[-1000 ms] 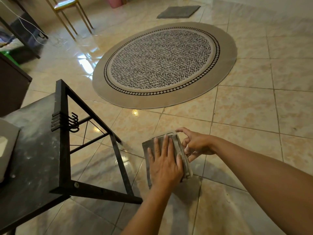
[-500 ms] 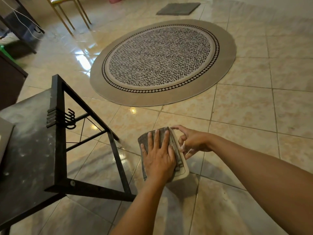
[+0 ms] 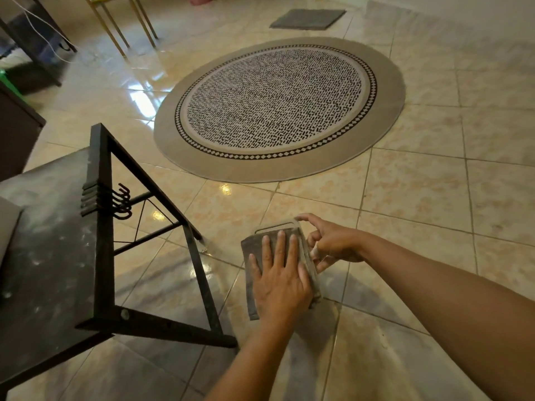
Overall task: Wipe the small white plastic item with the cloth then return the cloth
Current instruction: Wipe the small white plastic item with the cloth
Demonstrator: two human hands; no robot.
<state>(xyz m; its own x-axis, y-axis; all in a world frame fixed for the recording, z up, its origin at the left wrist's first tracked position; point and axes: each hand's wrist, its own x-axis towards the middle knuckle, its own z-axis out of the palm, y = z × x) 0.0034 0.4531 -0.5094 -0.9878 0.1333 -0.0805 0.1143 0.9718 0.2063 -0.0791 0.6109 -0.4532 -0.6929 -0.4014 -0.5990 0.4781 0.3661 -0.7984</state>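
Bare forearms, left hand (image 3: 279,280) ringless (no sleeves)

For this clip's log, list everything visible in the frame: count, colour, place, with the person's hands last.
white plastic item: one, off-white, held mid-air, mostly under the cloth
cloth: one, grey, pressed flat on the item
table: one, dark top, black frame, left
hooks: several, black, on table frame
round rug: one, beige with black-and-white pattern, centre floor
mat: one, grey, far floor
chair legs: gold, top left
left hand: flat on the cloth
right hand: grip on the item's right edge
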